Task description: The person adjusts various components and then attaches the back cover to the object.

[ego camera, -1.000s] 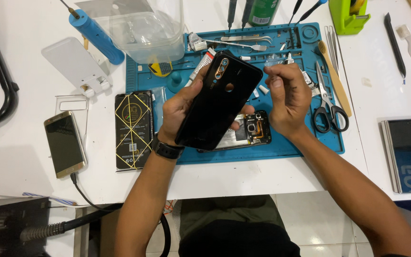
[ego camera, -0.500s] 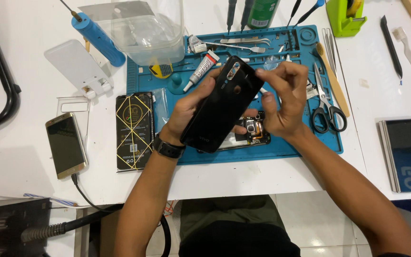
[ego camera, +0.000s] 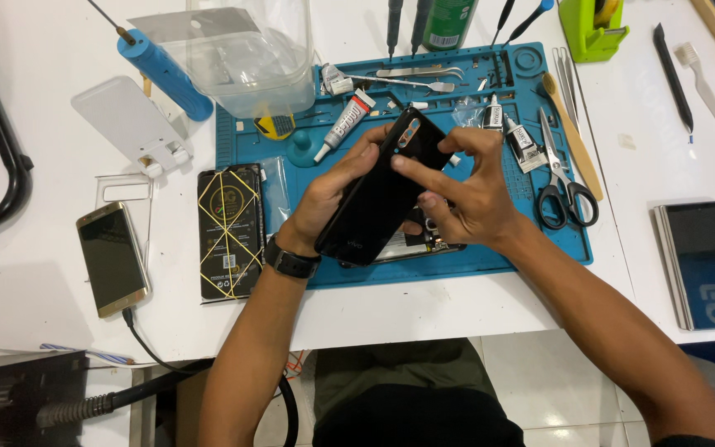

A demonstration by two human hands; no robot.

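A glossy black phone back cover (ego camera: 374, 207) with a camera cutout near its top is tilted above a blue work mat (ego camera: 506, 248). My left hand (ego camera: 328, 194), with a dark watch on the wrist, grips the cover along its left edge. My right hand (ego camera: 465, 190) rests on the cover's right side, index finger laid flat across its face. Under the cover an opened phone body (ego camera: 424, 242) lies on the mat, mostly hidden.
Scissors (ego camera: 563, 186), glue tubes (ego camera: 345, 126), tweezers and small parts lie on the mat. A black and gold phone (ego camera: 230, 230) and a gold phone (ego camera: 112, 259) on a cable sit left. A clear plastic tub (ego camera: 250, 58), blue tool (ego camera: 163, 73) and green tape holder (ego camera: 593, 29) stand behind. A dark tablet (ego camera: 705, 261) is right.
The back cover has tilted lower towards the mat. My right hand moved from pinching its top edge to lying across its face.
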